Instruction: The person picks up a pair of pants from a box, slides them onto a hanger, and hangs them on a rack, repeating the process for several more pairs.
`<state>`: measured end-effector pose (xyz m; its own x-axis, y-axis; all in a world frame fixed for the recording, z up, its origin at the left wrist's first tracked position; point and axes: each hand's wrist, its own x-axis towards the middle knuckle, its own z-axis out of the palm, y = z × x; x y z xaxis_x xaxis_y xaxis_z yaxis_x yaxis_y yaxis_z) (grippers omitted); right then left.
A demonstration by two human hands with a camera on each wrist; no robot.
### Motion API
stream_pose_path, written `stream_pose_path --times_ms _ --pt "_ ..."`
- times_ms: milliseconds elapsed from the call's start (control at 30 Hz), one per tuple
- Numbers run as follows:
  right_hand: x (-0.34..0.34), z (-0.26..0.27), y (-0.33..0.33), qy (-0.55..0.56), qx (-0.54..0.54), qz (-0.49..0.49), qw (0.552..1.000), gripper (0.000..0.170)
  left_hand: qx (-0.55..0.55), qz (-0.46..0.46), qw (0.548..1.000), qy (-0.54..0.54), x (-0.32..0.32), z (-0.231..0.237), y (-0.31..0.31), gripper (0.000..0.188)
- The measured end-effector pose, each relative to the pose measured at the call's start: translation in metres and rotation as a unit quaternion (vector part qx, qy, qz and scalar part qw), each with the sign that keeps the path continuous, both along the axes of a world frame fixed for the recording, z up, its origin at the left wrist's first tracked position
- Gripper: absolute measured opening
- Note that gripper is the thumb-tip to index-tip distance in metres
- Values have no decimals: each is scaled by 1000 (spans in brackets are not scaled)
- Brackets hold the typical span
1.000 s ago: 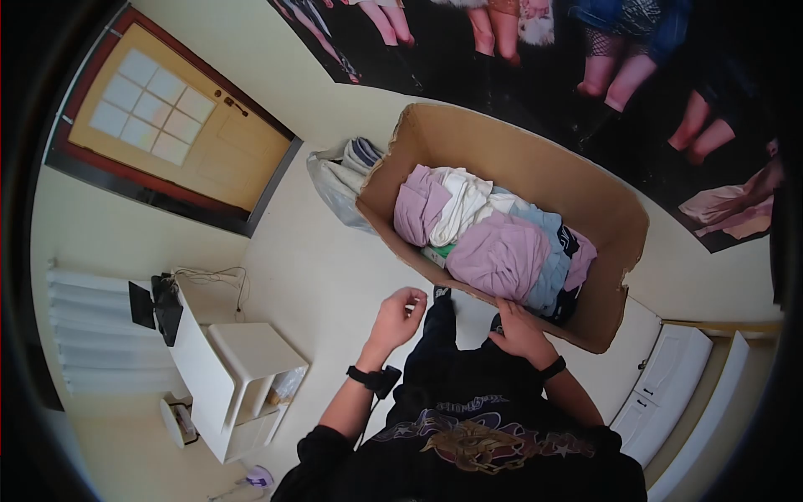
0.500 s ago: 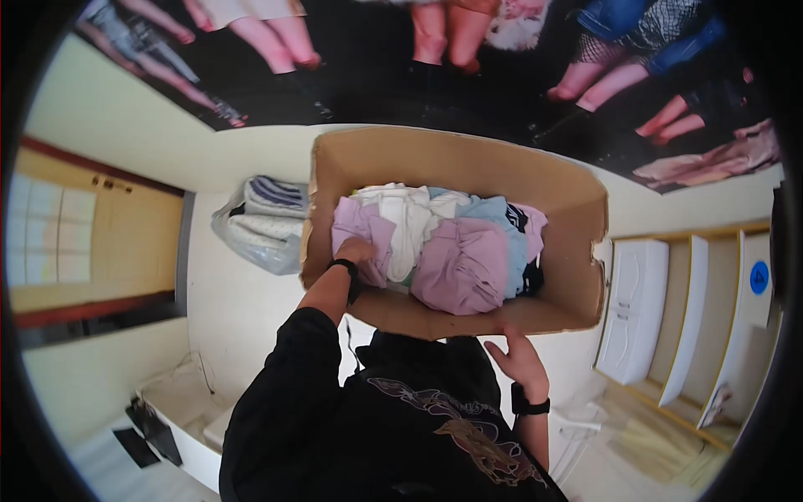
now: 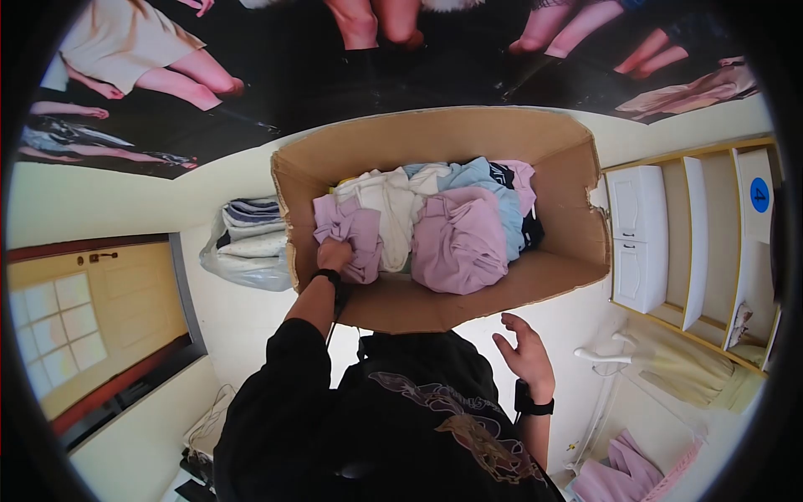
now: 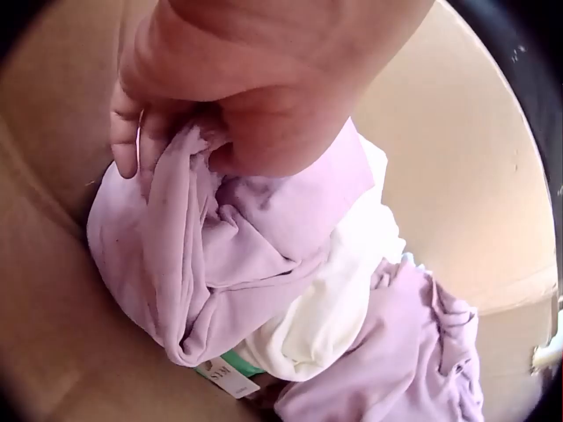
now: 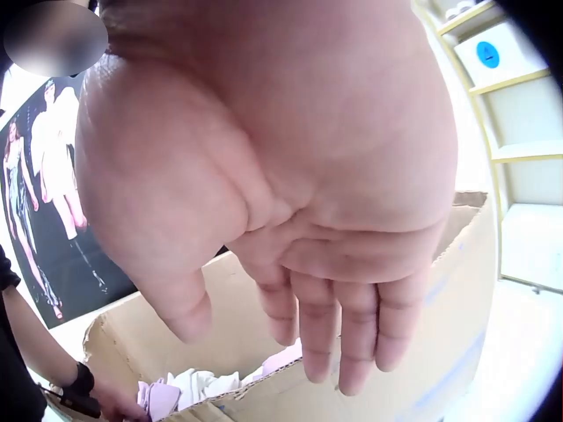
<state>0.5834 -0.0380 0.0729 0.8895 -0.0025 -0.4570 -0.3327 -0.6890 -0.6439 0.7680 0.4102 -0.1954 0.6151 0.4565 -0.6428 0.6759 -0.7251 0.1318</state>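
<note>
A large cardboard box (image 3: 535, 289) stands in front of the person, with folded clothes inside. My left hand (image 3: 335, 254) reaches over the near edge and pinches a lilac garment (image 3: 358, 238) at the box's left end. In the left wrist view its fabric (image 4: 237, 255) bunches up between thumb and fingers. White garments (image 3: 389, 205), a second lilac bundle (image 3: 460, 238) and light blue cloth (image 3: 477, 176) lie to its right. My right hand (image 3: 527, 356) hangs just outside the near edge, fingers extended and palm bare in the right wrist view.
A clear plastic bag (image 3: 242, 251) of folded textiles sits left of the box. White cabinets and shelves (image 3: 640, 238) stand at right, near a mannequin (image 3: 677, 364). A tag (image 4: 230, 380) shows under the clothes. A dark poster (image 3: 301, 92) covers the wall behind.
My left hand went from outside the box onto the lilac garment at its left end and now grips it. My right hand left the box edge. The head view has turned.
</note>
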Motion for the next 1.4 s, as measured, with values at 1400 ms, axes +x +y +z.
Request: stream_pose_path --times_ms 1400 --pt "-438 118 -141 -392 -272 -519 709 106 -576 -717 393 14 -385 391 -601 38"
